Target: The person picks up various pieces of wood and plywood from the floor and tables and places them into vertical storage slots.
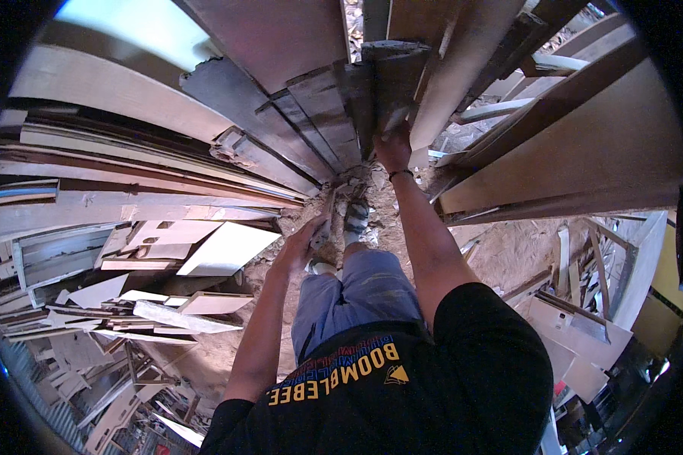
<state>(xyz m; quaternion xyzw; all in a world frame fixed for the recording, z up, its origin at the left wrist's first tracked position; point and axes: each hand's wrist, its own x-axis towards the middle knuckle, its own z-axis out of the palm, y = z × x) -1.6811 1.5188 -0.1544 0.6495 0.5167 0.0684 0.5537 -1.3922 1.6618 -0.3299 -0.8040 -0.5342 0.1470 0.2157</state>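
Where the leaning sheets crowd together ahead of the person, a narrow dark board stands on end, its long axis running up and away from the feet. The right hand is at its lower part and is clearly the nearer hand; from this grip the board extends straight ahead, roughly continuing the line of the forearm. The fingers are curled against the board, but from where I stand their far side is hidden, so I cannot tell whether they clamp it or merely press on it. The left hand hangs low beside the left knee, well apart from the board, fingers loosely extended and nothing visibly held. To the left of the board leans a wide reddish-brown panel; to the right, a large tan sheet. Farther out on the left lie stacked boards and a white offcut, above a debris-strewn floor.
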